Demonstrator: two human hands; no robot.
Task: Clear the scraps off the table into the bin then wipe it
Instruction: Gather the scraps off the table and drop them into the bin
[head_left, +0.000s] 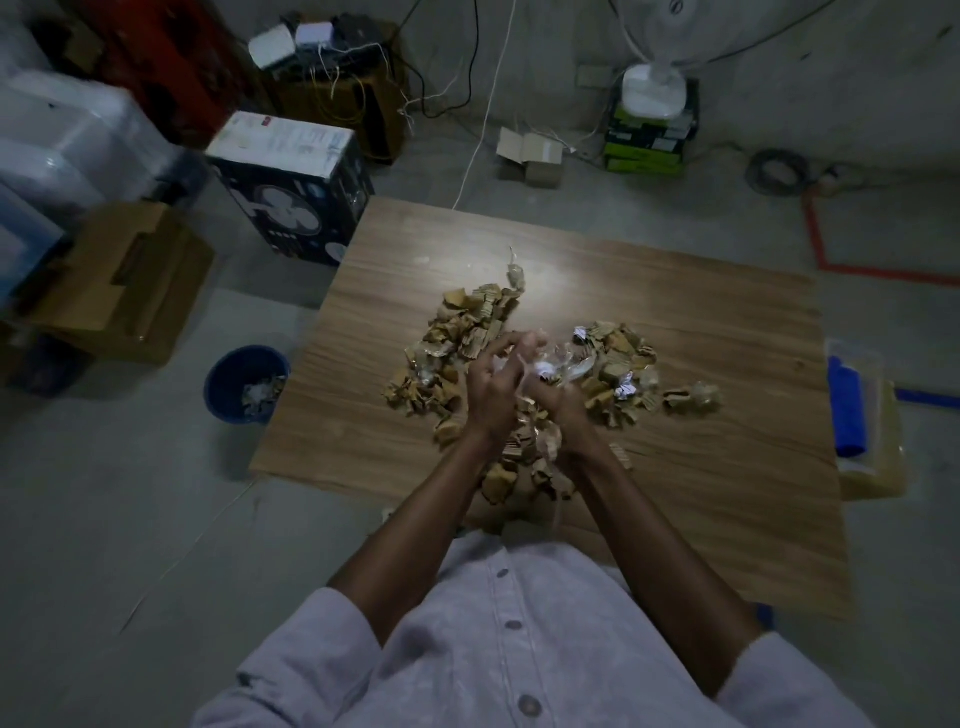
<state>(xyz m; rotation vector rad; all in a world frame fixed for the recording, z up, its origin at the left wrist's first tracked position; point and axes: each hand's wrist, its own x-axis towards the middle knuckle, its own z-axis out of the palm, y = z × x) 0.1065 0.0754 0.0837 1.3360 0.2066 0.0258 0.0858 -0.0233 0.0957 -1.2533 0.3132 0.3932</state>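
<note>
Reaching over the table's (675, 519) near edge, the left hand (491, 389) and right hand (558, 397) are meeting mid-table, fingers curling around what seems crumpled clear wrapping atop the scraps (467, 332). Beyond the left edge, the bin (223, 379) is sitting on the floor.

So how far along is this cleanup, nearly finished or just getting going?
Early on. The blue bin on the floor already holds some scraps, so part is done. Right now the left hand and right hand are bunched together in the scrap pile, gathering a handful. Most scraps still cover the table, and wiping hasn't started; a blue cloth lies beside the table's right edge.
</note>
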